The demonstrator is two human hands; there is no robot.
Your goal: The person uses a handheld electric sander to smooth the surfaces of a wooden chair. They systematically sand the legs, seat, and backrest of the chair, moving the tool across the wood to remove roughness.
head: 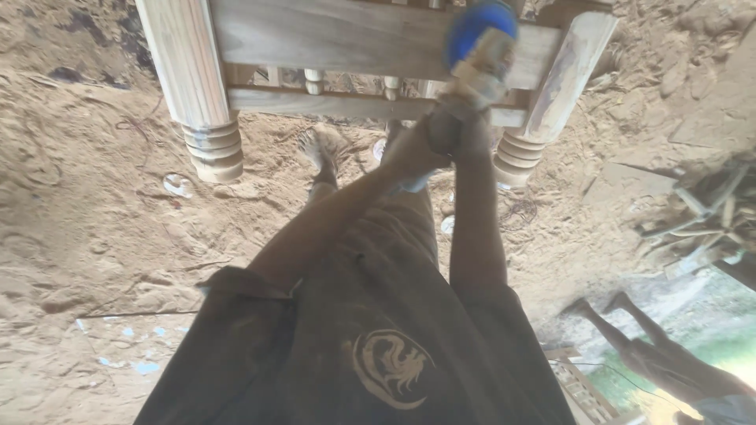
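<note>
- Head camera, looking straight down: a person in a dark shirt with a pale emblem stands on a sawdust-covered floor (87, 228) and reaches both arms toward an unfinished wooden furniture frame (346, 35) at the top edge of the picture.
- The right hand (472, 126) is wrapped round the body of a blue-capped power tool (480, 47), fingers closed on it; the tool sits against the frame's broad upper rail, near its right end.
- The left hand (437, 130) meets the right just below the tool. It looks closed on the tool's lower part as well, but blur and overlap keep that from being certain.
- A turned leg (209, 138) stands at the frame's left corner and a second leg (524, 153) at the right; small spindles show between the rails.
- The person's bare foot (319, 149) is planted in the dust just under the lower rail.
- Another person's bare legs (654, 346) stand near the lower right corner, beside a heap of offcuts (701, 228).
- Judged risks: the tool could skid off the rail if the two-handed hold loosens on the dusty casing, and the bare foot lies close beneath; loose sawdust could also cost the person their footing.
</note>
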